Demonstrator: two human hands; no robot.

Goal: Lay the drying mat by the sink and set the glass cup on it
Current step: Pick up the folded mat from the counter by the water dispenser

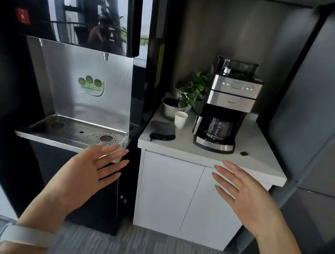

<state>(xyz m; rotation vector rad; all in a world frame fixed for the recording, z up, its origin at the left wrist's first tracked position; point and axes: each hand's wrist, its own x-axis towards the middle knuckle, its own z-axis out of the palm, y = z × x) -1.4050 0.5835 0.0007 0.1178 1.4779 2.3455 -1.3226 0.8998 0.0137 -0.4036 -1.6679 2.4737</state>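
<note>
A dark grey folded mat point(162, 127) lies at the left end of the white counter point(254, 145), with a dark rolled piece point(162, 136) just in front of it. A pale cup point(180, 119) stands upright right behind the mat, beside a potted plant. The steel drip tray point(72, 131) of a water dispenser sits to the left, lower than the counter. My left hand point(92, 172) is open, fingers spread, held in the air in front of the tray. My right hand point(243, 195) is open too, below the counter's front edge. Neither hand touches anything.
A black and steel coffee maker point(224, 114) with a glass carafe stands mid-counter. A potted plant point(179, 102) fills the back left corner. A small dark object point(243, 153) lies right of the coffee maker. White cabinet doors point(173, 194) are under the counter, dark panels to the right.
</note>
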